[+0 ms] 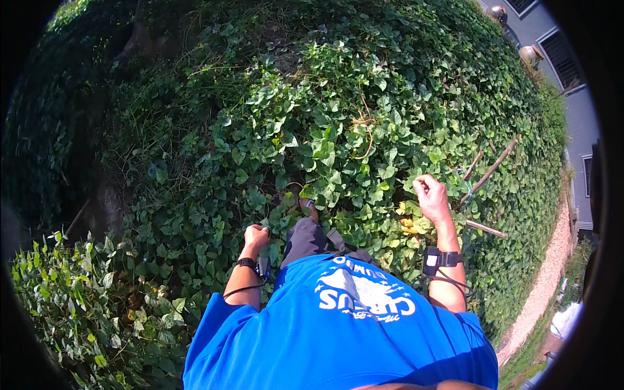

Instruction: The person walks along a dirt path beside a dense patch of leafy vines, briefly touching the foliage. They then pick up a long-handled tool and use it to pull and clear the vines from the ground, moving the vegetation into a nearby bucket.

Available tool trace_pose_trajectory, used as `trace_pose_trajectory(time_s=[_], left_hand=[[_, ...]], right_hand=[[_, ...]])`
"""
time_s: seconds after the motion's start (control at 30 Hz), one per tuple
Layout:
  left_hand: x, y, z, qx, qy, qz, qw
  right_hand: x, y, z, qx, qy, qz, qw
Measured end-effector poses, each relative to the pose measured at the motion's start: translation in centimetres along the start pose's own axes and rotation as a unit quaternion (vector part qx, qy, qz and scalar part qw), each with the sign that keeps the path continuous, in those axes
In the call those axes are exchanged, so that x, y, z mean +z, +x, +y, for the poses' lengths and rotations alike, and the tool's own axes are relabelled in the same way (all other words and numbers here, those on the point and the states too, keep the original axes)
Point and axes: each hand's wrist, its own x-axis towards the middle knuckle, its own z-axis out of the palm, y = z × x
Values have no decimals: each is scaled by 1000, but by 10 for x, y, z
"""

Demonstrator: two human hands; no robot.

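My left hand [257, 236] is closed in a loose fist just above the dark green leaves, left of my trouser leg, and I see nothing in it. My right hand [431, 197] is raised over the plants with its fingers curled in toward the thumb, and nothing shows between them. Broad-leaved vines [325, 149] spread thickly around both hands. Some yellowed leaves [408, 225] lie just left of my right wrist. Close to that hand, on its right, thin wooden sticks [491, 169] poke out of the foliage, with a bluish tie around them.
Among the leaves in front of me, one foot [309, 208] shows in part. A paler leafy patch [97, 305] grows at the lower left. Along the right side runs a pinkish path [543, 279], beside a grey building [582, 123] with dark windows. Clay-coloured pots [530, 54] stand by its wall.
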Motion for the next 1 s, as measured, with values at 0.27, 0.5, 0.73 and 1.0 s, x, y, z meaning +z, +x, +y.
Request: trace_pose_trajectory(time_s=[0.27, 0.5, 0.73, 1.0], left_hand=[[-70, 65, 186, 86, 30, 17, 996], [-100, 142, 274, 68, 66, 4, 995], [-128, 266, 467, 100, 3, 72, 992], [-159, 329, 676, 111, -90, 69, 987]], right_hand=[[2, 103, 28, 136, 41, 17, 990], [42, 191, 140, 344, 63, -34, 936], [84, 426, 222, 373, 93, -51, 922], [59, 800, 146, 157, 38, -121, 979]])
